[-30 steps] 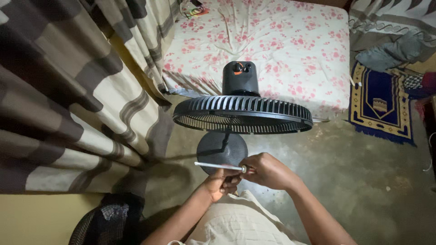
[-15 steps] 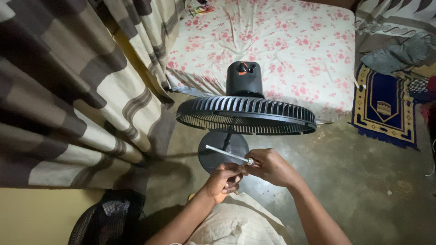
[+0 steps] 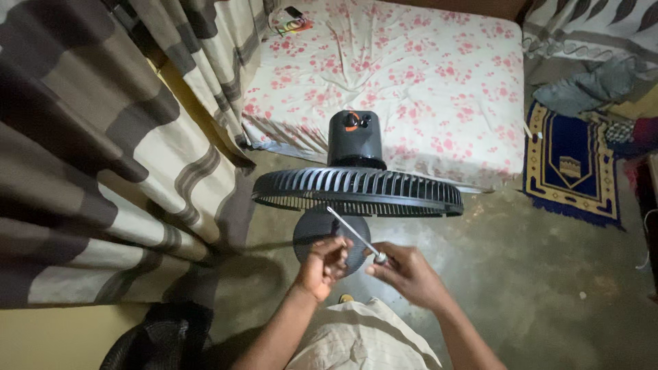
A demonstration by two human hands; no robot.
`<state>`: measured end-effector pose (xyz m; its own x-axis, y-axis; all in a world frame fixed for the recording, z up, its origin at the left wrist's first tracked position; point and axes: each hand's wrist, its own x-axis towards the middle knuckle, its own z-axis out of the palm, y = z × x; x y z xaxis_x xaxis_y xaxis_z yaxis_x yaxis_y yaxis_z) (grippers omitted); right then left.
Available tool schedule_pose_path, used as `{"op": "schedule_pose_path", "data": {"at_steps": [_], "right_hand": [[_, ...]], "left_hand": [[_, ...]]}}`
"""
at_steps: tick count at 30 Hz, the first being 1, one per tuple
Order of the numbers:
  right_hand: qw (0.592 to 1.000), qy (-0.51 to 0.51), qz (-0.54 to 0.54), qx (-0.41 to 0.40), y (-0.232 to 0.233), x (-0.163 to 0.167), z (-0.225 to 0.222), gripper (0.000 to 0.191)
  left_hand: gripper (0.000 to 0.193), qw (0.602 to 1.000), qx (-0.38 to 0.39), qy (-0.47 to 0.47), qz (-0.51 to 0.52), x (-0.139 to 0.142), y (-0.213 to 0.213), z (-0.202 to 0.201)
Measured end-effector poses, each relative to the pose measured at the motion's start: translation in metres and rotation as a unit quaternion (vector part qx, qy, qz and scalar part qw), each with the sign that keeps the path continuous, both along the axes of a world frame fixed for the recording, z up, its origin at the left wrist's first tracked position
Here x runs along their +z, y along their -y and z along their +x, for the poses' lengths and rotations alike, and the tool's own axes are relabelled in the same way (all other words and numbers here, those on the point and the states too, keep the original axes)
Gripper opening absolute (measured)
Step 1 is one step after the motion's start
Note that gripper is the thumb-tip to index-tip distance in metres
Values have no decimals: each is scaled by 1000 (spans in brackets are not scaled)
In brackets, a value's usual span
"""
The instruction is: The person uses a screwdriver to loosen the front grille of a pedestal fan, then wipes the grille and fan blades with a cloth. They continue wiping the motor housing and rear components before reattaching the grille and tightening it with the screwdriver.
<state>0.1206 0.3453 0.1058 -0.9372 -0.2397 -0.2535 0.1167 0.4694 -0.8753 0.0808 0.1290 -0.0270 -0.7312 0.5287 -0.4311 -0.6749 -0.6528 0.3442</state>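
Note:
A black standing fan (image 3: 356,188) rises in front of me, seen from above, its rear grille ring facing me and its round base (image 3: 319,229) on the floor below. My right hand (image 3: 404,274) pinches the handle end of a thin metal screwdriver (image 3: 353,233), whose shaft slants up and left toward the grille. My left hand (image 3: 322,264) is curled beside it, fingers closed on something small that I cannot make out.
A mattress with a pink floral sheet (image 3: 404,75) lies beyond the fan. A striped curtain (image 3: 103,137) hangs at the left. A blue prayer rug (image 3: 572,168) lies at the right on the concrete floor. A black grille piece (image 3: 154,342) rests at bottom left.
The screwdriver has swung from nearly level and pointing left to slanting up toward the fan's grille. Both hands stay close together in front of the base.

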Motion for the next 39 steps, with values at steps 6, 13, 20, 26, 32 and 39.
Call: {"op": "schedule_pose_path", "data": {"at_steps": [6, 13, 20, 26, 32, 39], "right_hand": [[992, 60, -112, -8, -1, -12, 27, 49], [985, 67, -149, -58, -3, -34, 34, 57], [977, 85, -148, -131, -4, -32, 26, 58], [983, 59, -127, -122, -10, -23, 20, 59], [991, 31, -67, -111, -6, -20, 14, 61], [993, 15, -20, -113, 0, -12, 14, 58]], "left_hand": [[18, 990, 99, -20, 95, -23, -6, -22], [19, 975, 195, -27, 102, -13, -36, -48], [21, 977, 168, -100, 80, 6, -48, -57], [19, 972, 170, -114, 115, 3, -54, -60], [18, 974, 186, -94, 87, -9, -57, -64], [17, 968, 208, -115, 83, -6, -57, -64]]}}
